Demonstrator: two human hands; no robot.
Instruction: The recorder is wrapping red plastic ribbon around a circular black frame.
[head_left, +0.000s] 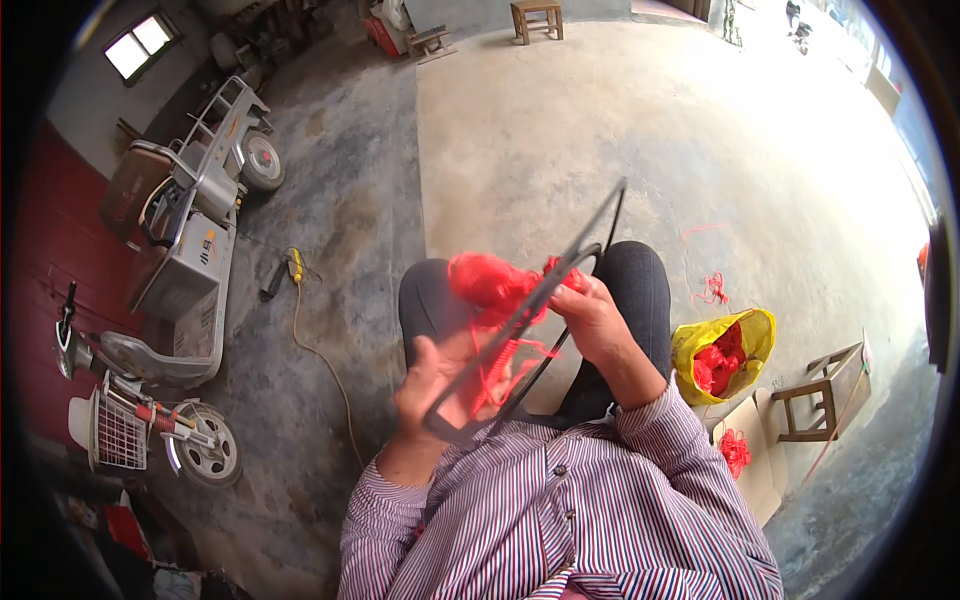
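Observation:
Over my lap is a narrow, dark frame (592,235) with thin bars, tilted from upper right to lower left. A bunch of red cord (487,277) hangs at its middle, and a strip of red cord lies below, partly smeared by motion. My right hand (598,322) is closed on red cord beside the frame's right bar, thumb and fingers pressed together. My left hand (437,380) is at the frame's lower left end, palm up and thumb apart. Its fingers are partly hidden behind the frame and cord, and blurred.
On the right stand a yellow bag (752,377) of red cord, a pale seat (765,480) bearing a red bundle (735,453), and a wooden stool (828,400). Red scraps (714,289) lie on the floor. A three-wheeler (185,270) and a yellow power strip (296,264) are left.

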